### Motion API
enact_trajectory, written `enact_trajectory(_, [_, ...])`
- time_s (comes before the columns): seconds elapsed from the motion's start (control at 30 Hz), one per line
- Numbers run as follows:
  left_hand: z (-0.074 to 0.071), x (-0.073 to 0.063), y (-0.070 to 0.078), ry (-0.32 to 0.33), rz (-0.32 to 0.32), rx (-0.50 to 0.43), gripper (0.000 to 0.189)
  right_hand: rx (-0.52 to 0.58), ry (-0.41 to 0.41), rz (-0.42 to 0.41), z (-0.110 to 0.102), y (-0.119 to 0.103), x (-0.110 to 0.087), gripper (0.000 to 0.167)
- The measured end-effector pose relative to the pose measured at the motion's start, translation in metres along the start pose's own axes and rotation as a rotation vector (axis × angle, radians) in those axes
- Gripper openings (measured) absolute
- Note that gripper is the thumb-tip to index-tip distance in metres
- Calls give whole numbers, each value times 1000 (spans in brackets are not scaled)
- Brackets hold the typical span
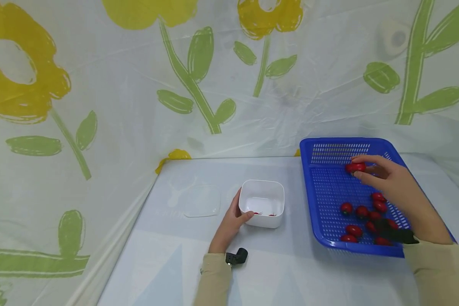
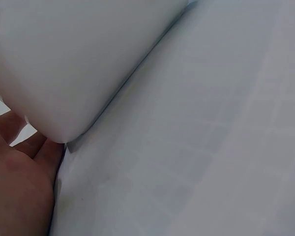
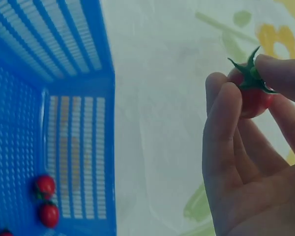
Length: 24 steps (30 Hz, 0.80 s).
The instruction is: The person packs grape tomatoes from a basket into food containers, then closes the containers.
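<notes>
My left hand [image 1: 232, 222] grips the near left side of a square white plastic container [image 1: 279, 195], thumb over the rim. Bits of red and green show at the container's bottom by its near wall. In the left wrist view the fingers of the left hand [image 2: 24, 187] lie along the container's outer wall [image 2: 78, 59]. My right hand [image 1: 395, 182] is raised over the blue basket [image 1: 310, 199], pinching a cherry tomato [image 3: 255, 101] by thumb and fingertips, green calyx up. Several cherry tomatoes [image 1: 354, 230] lie in the basket's near right part.
A clear lid [image 1: 202, 202] lies flat on the white table [image 1: 168, 242], left of the container. Behind the table hangs a pale curtain [image 1: 122, 85] with yellow flowers and green leaves. A black wrist device [image 1: 237, 256] sits at the left sleeve.
</notes>
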<state>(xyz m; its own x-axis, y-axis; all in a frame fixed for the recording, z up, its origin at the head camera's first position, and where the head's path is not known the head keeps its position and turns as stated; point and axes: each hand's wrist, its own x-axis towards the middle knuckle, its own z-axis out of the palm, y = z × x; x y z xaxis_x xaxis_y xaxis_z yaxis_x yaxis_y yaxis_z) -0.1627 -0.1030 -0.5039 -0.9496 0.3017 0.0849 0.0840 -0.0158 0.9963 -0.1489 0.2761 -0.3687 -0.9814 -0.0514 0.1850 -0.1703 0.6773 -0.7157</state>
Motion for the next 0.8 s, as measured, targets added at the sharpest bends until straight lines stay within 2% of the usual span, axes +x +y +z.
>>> enact_trajectory(0.1, [2,1,-1,-9,12,-15,76,51,29,-31,9,-5,-5,41])
enact_trajectory(0.2, [3,3,-2,-17,22,-20,76,117,107,-47,17,-10,-11,42])
enact_trajectory(0.4, [5,5,-4,-17,26,-10,75,258,209,-11,34,-23,-19,43])
enact_trajectory(0.53, [2,2,-4,-8,26,-11,78,331,224,-21,52,-32,-23,42])
enact_trajectory(0.63, [-2,-2,-3,5,16,6,79,364,205,-15,68,-36,-25,43])
enact_trajectory(0.8, [-1,0,-3,-5,7,-11,77,438,182,-36,84,-41,-28,44])
